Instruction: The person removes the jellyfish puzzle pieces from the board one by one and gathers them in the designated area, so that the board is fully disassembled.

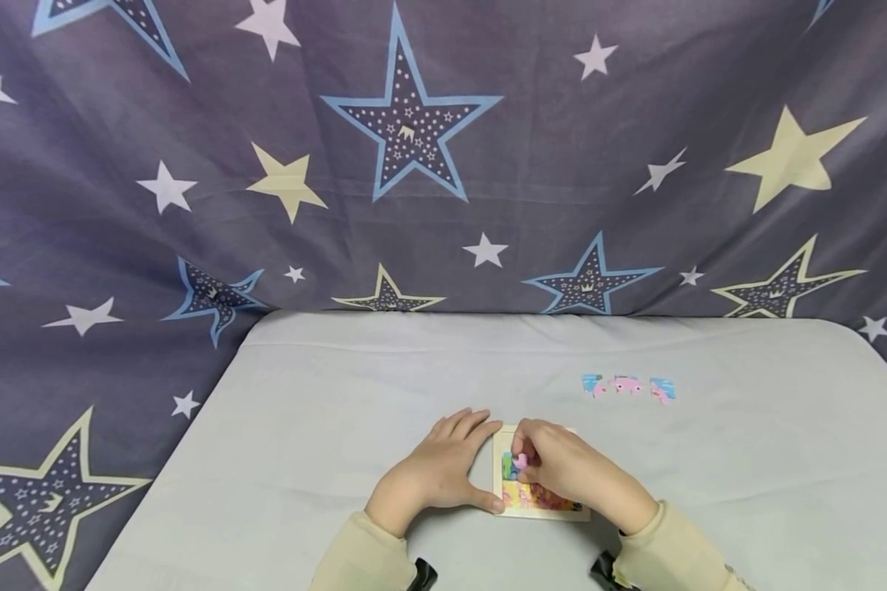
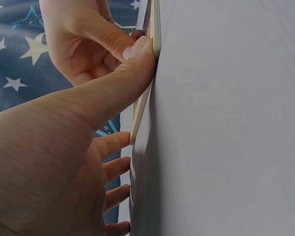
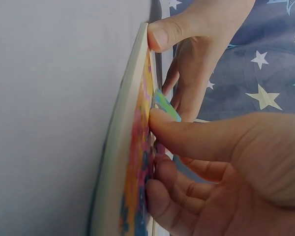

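Observation:
A small wooden jigsaw tray [image 1: 498, 464] with a pale frame lies on the table. Its lower part is filled with a yellow, orange and red picture [image 3: 136, 142]. My right hand [image 1: 565, 468] is over the tray and pinches a puzzle piece [image 3: 166, 105] with green, blue and pink on it. In the right wrist view that piece stands tilted out from the tray's surface. My left hand [image 1: 443, 464] spreads along the tray's left side, thumb [image 2: 137, 59] on the near left corner of the frame, other fingers stretched out toward the far corner.
Three loose puzzle pieces, a left one [image 1: 594, 386], a middle one [image 1: 627, 385] and a right one [image 1: 663, 389], lie in a row beyond the tray to the right. A light grey cloth [image 1: 325, 460] covers the table. Behind hangs a dark star-patterned curtain [image 1: 532, 180].

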The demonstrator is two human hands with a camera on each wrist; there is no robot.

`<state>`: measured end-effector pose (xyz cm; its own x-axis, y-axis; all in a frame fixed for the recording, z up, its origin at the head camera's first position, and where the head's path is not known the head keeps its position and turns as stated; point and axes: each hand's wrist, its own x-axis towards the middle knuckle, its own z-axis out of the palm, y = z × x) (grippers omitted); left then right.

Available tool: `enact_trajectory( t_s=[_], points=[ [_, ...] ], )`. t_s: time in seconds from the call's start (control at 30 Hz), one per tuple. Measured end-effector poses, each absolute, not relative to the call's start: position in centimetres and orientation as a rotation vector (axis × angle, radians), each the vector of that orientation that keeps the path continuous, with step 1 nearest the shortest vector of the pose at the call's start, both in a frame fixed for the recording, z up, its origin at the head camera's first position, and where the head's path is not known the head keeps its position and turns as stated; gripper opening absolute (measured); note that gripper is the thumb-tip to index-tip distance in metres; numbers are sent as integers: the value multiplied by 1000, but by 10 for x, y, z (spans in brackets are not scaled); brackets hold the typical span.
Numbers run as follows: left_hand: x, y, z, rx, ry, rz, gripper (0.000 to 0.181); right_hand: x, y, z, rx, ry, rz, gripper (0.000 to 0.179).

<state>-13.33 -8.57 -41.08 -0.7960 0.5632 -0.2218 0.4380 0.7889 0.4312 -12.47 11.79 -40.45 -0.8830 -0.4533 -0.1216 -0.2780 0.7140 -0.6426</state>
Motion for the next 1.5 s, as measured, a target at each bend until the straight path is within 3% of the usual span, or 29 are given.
enact_trajectory(
  t_s=[1.5],
  points=[
    [-134,-84,-411,779,2642,482,103,-131,129,-398,-648,2574,-963,17]
  ],
)
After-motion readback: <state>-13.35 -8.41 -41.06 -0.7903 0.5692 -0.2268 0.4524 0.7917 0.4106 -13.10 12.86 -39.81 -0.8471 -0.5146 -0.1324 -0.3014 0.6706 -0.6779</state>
